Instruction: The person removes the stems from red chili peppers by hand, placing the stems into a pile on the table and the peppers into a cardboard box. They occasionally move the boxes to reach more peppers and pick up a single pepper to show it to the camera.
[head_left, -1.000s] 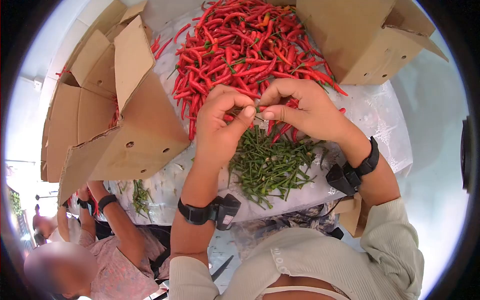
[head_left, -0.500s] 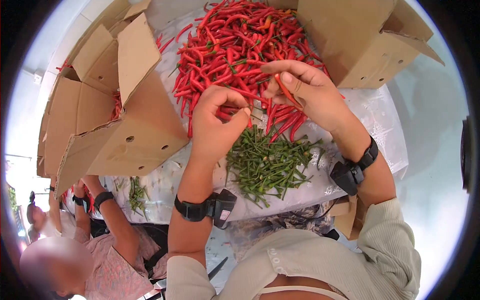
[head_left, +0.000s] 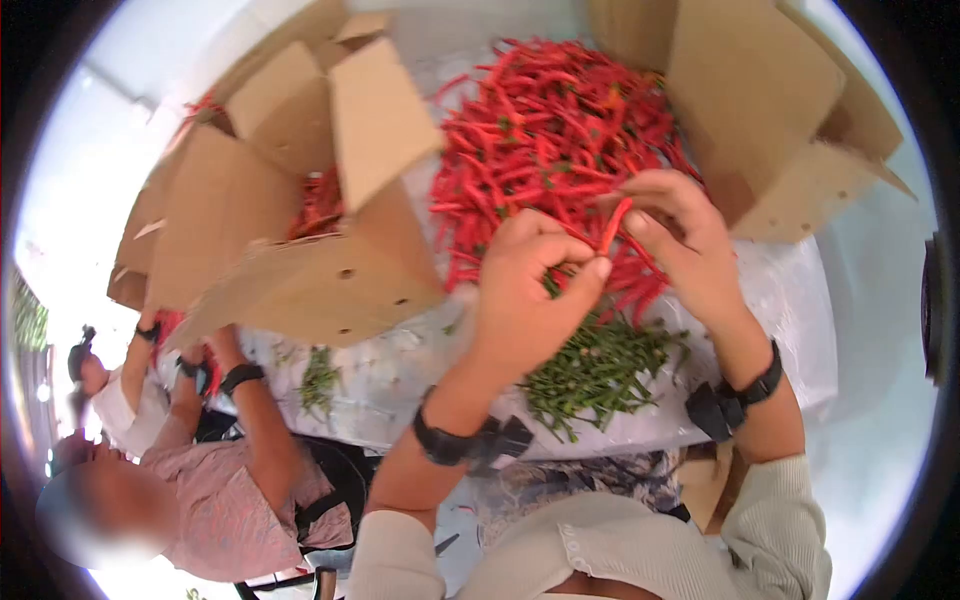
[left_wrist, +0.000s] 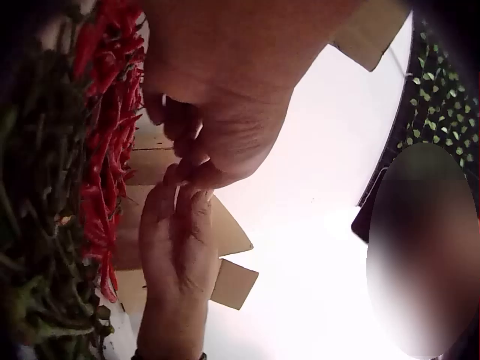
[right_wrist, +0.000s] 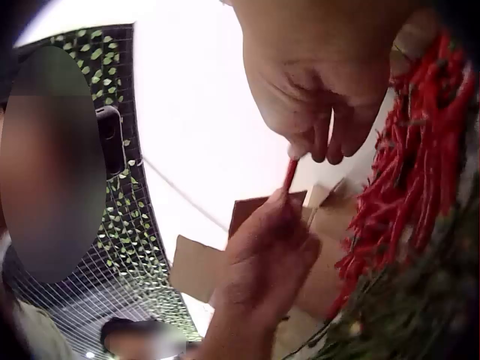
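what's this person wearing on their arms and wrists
A cream ribbed top: the left sleeve and right sleeve end near the elbows, leaving the forearms bare. The left wrist strap and right wrist strap are black, each carrying a small black boxy camera unit on the inner side. No gloves are worn.

One slender red chili (head_left: 612, 226), nearly upright, pinched between the fingers (head_left: 632, 224) of both hands above the chili pile (head_left: 545, 130)

Chillies (head_left: 560, 130) lie between left box (head_left: 300, 230) and right box (head_left: 770, 110).
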